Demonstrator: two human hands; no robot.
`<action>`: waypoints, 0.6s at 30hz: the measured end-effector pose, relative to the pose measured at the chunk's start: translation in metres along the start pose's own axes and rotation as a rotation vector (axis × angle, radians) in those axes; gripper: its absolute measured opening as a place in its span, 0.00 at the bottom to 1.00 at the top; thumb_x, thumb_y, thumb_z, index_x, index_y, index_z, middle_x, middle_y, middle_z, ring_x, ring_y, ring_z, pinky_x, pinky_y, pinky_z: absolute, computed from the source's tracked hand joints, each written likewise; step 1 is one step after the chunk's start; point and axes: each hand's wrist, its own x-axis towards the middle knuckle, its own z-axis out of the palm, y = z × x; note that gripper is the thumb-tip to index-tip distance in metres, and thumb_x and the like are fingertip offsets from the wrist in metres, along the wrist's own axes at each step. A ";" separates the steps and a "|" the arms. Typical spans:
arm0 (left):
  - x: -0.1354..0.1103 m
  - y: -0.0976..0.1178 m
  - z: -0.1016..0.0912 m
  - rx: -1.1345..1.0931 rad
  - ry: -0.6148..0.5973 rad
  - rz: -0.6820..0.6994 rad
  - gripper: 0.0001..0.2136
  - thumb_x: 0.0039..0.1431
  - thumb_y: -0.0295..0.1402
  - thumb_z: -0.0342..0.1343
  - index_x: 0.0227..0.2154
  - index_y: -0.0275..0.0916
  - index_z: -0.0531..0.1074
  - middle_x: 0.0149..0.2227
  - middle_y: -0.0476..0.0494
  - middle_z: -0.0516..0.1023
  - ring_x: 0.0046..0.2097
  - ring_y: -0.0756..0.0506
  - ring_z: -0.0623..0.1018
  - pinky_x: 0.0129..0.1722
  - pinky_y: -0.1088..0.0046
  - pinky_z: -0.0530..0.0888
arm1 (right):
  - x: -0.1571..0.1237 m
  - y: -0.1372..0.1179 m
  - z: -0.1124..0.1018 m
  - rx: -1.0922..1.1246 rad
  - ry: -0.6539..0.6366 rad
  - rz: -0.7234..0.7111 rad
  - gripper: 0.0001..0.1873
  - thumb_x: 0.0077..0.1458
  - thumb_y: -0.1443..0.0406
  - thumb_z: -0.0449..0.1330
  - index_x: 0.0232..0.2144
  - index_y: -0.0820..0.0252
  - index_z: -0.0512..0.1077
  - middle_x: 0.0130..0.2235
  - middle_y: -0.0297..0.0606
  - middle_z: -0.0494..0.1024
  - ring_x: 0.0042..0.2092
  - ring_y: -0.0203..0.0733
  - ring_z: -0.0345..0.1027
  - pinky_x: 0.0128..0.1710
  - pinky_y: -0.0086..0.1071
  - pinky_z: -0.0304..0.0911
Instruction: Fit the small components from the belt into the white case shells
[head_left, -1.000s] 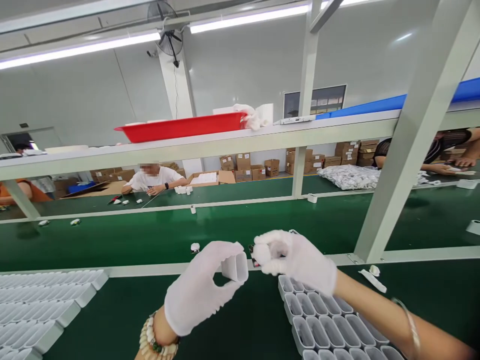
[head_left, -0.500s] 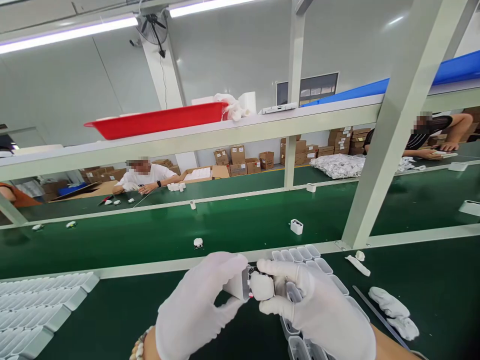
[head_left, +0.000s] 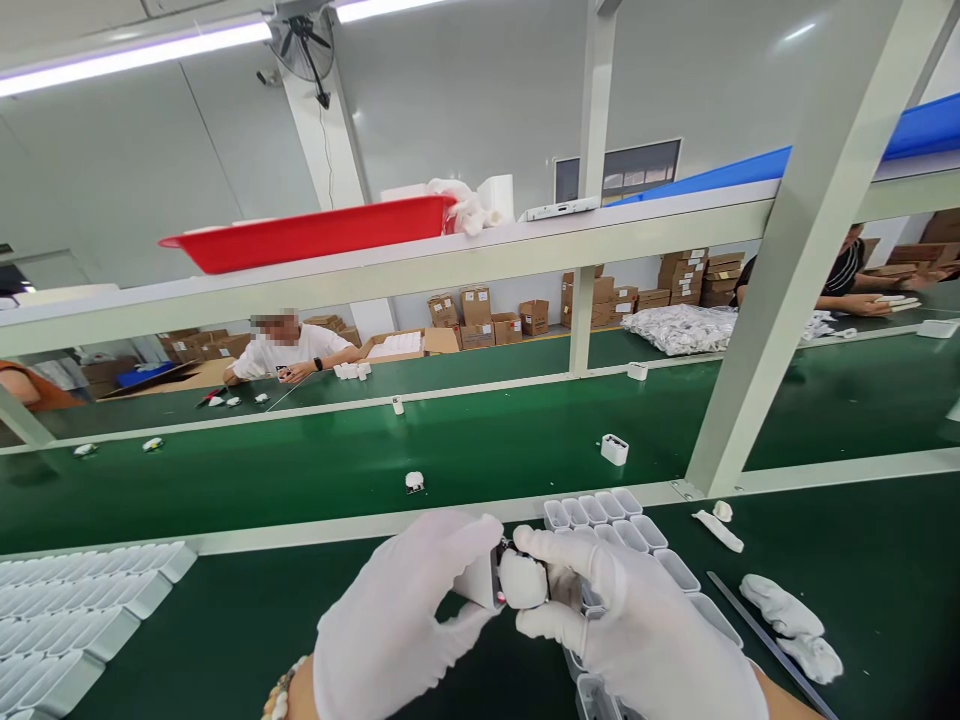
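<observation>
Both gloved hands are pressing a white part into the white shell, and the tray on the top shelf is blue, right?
Not quite: the tray on the top shelf is red, as the head view shows. The rest holds: the left hand holds the white shell and the right hand presses the white part against its open end.

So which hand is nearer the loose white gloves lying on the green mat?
Right. The right hand sits just left of the loose white gloves; the left hand is farther left, beyond it.
</observation>
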 end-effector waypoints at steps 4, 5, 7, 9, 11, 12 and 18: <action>0.000 -0.002 0.002 0.020 -0.002 -0.011 0.19 0.58 0.23 0.51 0.52 0.45 0.63 0.42 0.46 0.81 0.43 0.46 0.81 0.44 0.72 0.79 | 0.000 -0.007 -0.003 -0.060 -0.039 0.029 0.09 0.51 0.70 0.58 0.25 0.53 0.62 0.27 0.27 0.69 0.29 0.36 0.65 0.30 0.29 0.64; -0.001 -0.003 0.003 0.027 -0.007 -0.011 0.19 0.58 0.24 0.52 0.52 0.45 0.63 0.43 0.45 0.81 0.43 0.46 0.81 0.44 0.71 0.79 | 0.000 -0.008 -0.003 -0.060 -0.048 0.037 0.09 0.51 0.70 0.58 0.25 0.53 0.62 0.27 0.27 0.70 0.29 0.36 0.65 0.29 0.28 0.63; -0.003 -0.006 0.005 0.036 -0.013 -0.006 0.19 0.57 0.25 0.52 0.52 0.45 0.63 0.44 0.45 0.80 0.44 0.46 0.80 0.45 0.71 0.79 | 0.000 -0.009 -0.003 -0.030 -0.057 0.047 0.09 0.52 0.70 0.58 0.24 0.54 0.62 0.28 0.28 0.70 0.30 0.36 0.66 0.30 0.28 0.64; -0.005 -0.007 0.006 0.036 -0.015 -0.005 0.20 0.57 0.24 0.52 0.51 0.46 0.63 0.44 0.46 0.80 0.45 0.46 0.80 0.44 0.71 0.79 | 0.000 -0.010 -0.003 -0.001 -0.054 0.072 0.09 0.52 0.70 0.58 0.24 0.54 0.61 0.28 0.28 0.70 0.31 0.36 0.66 0.31 0.27 0.65; -0.005 -0.005 0.006 0.033 -0.029 -0.024 0.20 0.57 0.23 0.52 0.52 0.46 0.63 0.45 0.46 0.80 0.45 0.46 0.80 0.45 0.71 0.79 | -0.001 -0.011 -0.003 0.004 -0.051 0.096 0.10 0.52 0.69 0.59 0.24 0.54 0.61 0.28 0.28 0.69 0.31 0.36 0.65 0.31 0.26 0.65; -0.004 -0.004 0.006 0.031 -0.034 -0.031 0.20 0.57 0.23 0.52 0.52 0.46 0.63 0.45 0.46 0.79 0.45 0.46 0.80 0.45 0.71 0.79 | -0.001 -0.012 -0.003 0.000 -0.051 0.104 0.10 0.51 0.69 0.59 0.24 0.54 0.61 0.28 0.28 0.68 0.31 0.36 0.65 0.31 0.26 0.65; -0.004 -0.003 0.010 0.005 -0.045 -0.039 0.23 0.52 0.22 0.53 0.51 0.48 0.64 0.45 0.48 0.80 0.43 0.47 0.81 0.42 0.73 0.80 | 0.002 -0.007 0.001 0.041 -0.093 0.012 0.09 0.51 0.71 0.59 0.27 0.53 0.63 0.28 0.28 0.67 0.31 0.37 0.63 0.32 0.28 0.62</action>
